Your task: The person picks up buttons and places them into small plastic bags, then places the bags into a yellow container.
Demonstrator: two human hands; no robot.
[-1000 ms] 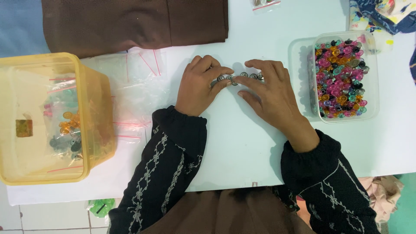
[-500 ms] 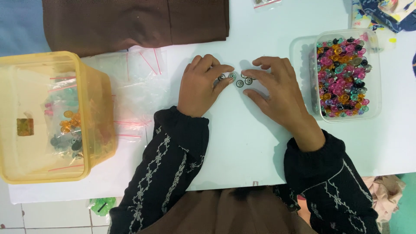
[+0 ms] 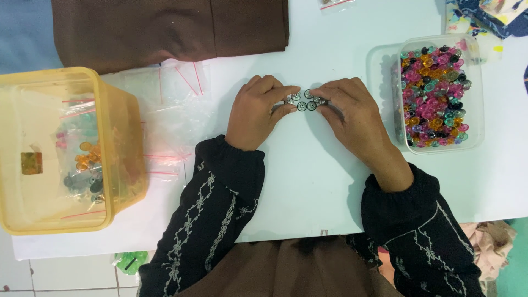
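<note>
Several small round dark buttons [image 3: 304, 101] with silvery centres lie in a tight cluster on the white table [image 3: 308, 181]. My left hand [image 3: 257, 111] rests palm down to their left, its fingertips touching the cluster. My right hand [image 3: 347, 113] lies to their right, and its fingertips press against the buttons from that side. Both hands pinch the cluster together between them. Dark sleeves with pale embroidery cover both forearms.
A clear tub [image 3: 440, 91] full of coloured buttons stands at the right. A yellow translucent tub [image 3: 118, 143] with bagged buttons sits at the left, beside several small clear zip bags [image 3: 170, 110]. Brown cloth [image 3: 165, 27] lies along the far edge.
One second ago both hands held the buttons in a row. Half a second ago the hands drew slightly apart, leaving buttons loose. Now the fingertips have closed in on the cluster again.
</note>
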